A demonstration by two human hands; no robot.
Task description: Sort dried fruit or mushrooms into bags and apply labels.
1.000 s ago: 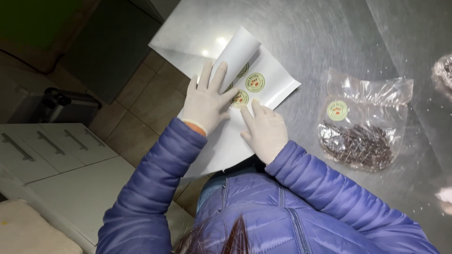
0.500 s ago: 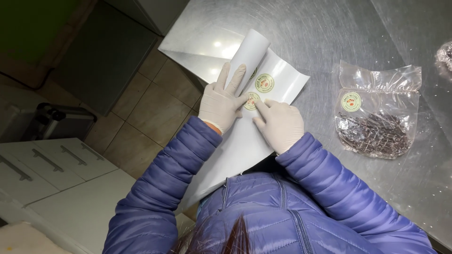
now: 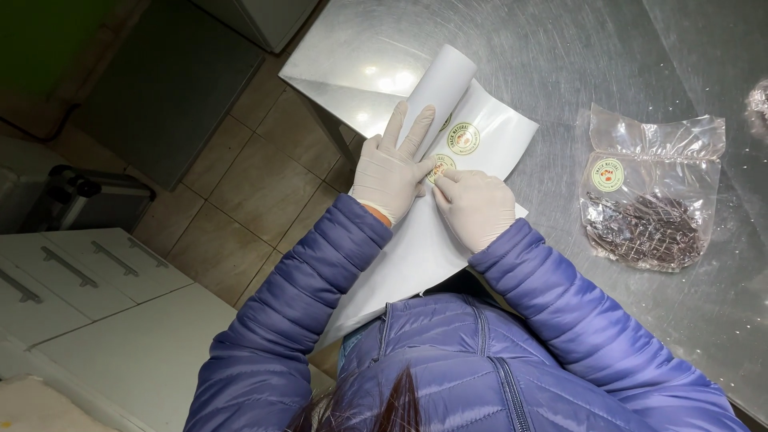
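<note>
A white sheet of round stickers (image 3: 488, 136) lies on a steel table (image 3: 608, 88), its far end curled into a roll. My left hand (image 3: 390, 168), in a white glove, lies flat on the sheet with its fingers spread beside the roll. My right hand (image 3: 474, 206), also gloved, pinches at a round green and yellow sticker (image 3: 439, 167) near the left fingertips. Another round sticker (image 3: 463, 138) sits just beyond it on the sheet. Both arms wear a blue padded jacket.
A clear plastic bag (image 3: 650, 200) of dark dried pieces, with a round sticker on it, lies on the table to the right. Another clear bag (image 3: 757, 100) shows at the right edge. Tiled floor (image 3: 240, 192) and white drawers (image 3: 72, 272) lie to the left.
My right hand has moved up to the sticker beside my left fingers. The left hand stays flat on the sheet. The view has shifted slightly.
</note>
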